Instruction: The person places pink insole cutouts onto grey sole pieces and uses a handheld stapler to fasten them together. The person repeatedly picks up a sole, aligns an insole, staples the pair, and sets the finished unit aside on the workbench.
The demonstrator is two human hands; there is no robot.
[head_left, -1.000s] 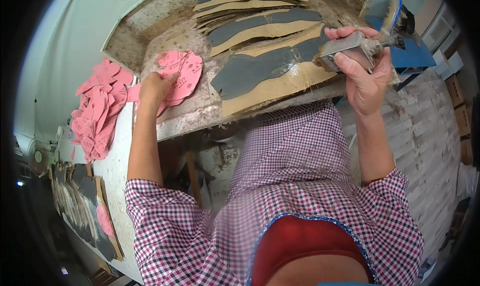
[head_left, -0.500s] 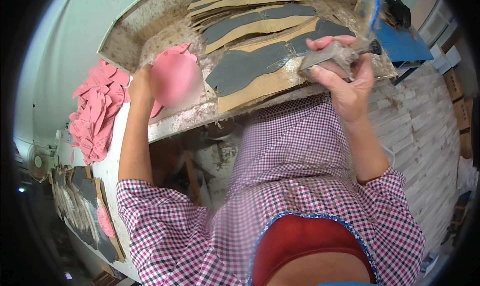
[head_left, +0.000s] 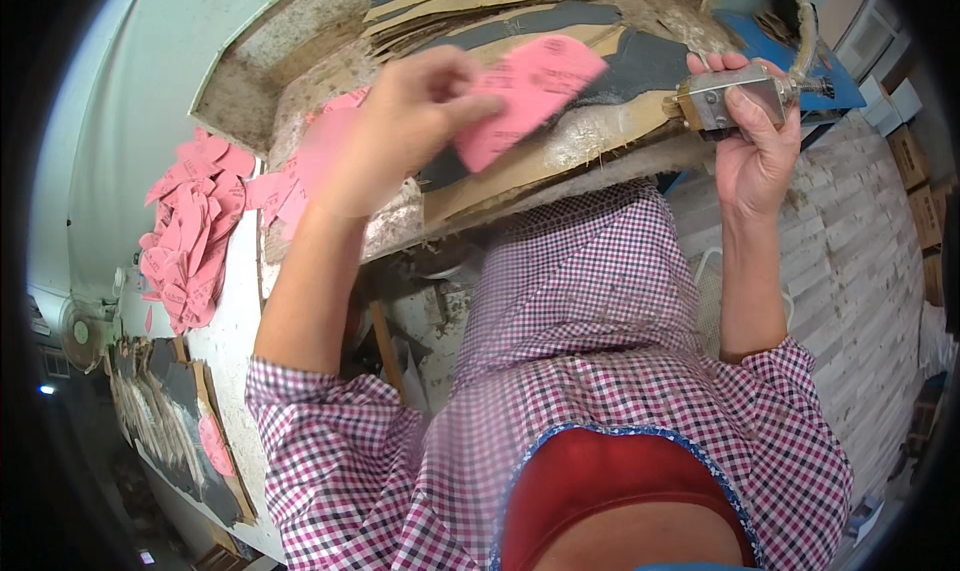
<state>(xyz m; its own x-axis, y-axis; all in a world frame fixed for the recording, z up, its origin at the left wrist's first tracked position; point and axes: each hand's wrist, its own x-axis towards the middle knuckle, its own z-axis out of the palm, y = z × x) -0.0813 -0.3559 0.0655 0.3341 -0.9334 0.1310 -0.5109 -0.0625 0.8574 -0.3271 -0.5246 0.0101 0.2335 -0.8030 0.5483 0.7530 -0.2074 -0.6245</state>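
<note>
My left hand [head_left: 420, 101] pinches a flat pink die-cut piece [head_left: 530, 96] at its near left edge. The piece is tilted and hangs over grey pieces with tan edging [head_left: 560, 146], which lie in overlapping rows on the dusty worktop. At the right end of these rows, my right hand [head_left: 755, 141] is wrapped round a boxy metal hand tool [head_left: 730, 101]. A pale hose [head_left: 805, 31] rises by the tool's outer end, and its working end sits over the tan edge strip. More pink pieces [head_left: 285, 191] lie left of my left wrist, partly blurred.
A large heap of pink pieces [head_left: 190, 236] rests on the white side table [head_left: 230, 321]. Further grey and tan pieces [head_left: 170, 421] lie at lower left, near a small fan [head_left: 82, 331]. A raised board [head_left: 240, 86] edges the worktop. A blue table [head_left: 830, 81] and boxes [head_left: 920, 211] stand right.
My left hand has moved right from the pink pieces, bringing one piece over the grey rows. My right hand has shifted right with the metal tool, which now shows its side.
</note>
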